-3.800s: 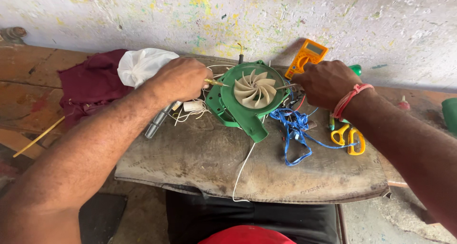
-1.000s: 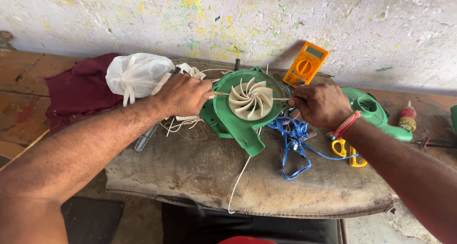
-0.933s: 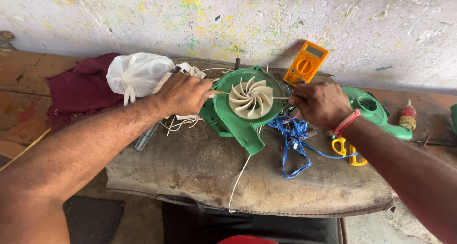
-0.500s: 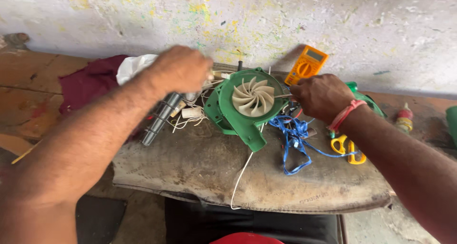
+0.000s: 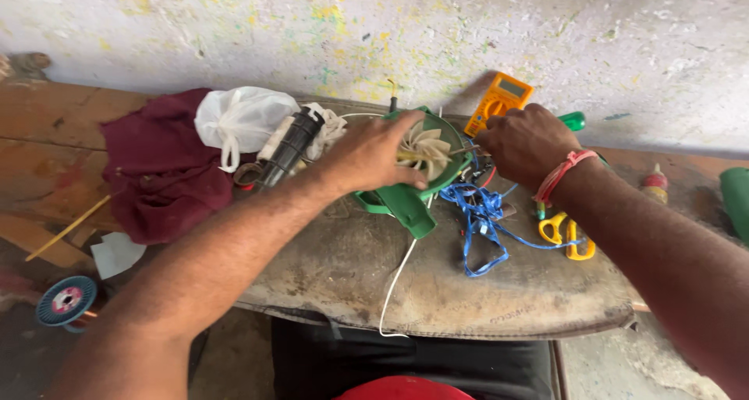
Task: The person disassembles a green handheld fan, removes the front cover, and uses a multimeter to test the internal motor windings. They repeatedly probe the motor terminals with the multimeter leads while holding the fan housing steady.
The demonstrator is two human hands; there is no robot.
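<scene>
Housing: green plastic blower housing (image 5: 406, 201) with a cream finned impeller lies mid-bench, outlet pointing toward the person.
Left hand: left hand (image 5: 373, 154) is pressed flat over the housing's left rim, fingers spread, bracing it.
Right hand: right hand (image 5: 524, 141) sits just right of the housing, fingers curled; what they pinch I cannot tell.
Advice: keep the brace firm, judged best so the impeller stays level.
Bench: worn grey slab (image 5: 468, 291); tangled blue cord (image 5: 477, 213) and yellow-handled scissors (image 5: 568, 235) right of the housing, orange multimeter (image 5: 499, 102) behind it.
Room: paint-flecked white wall (image 5: 234, 26).
</scene>
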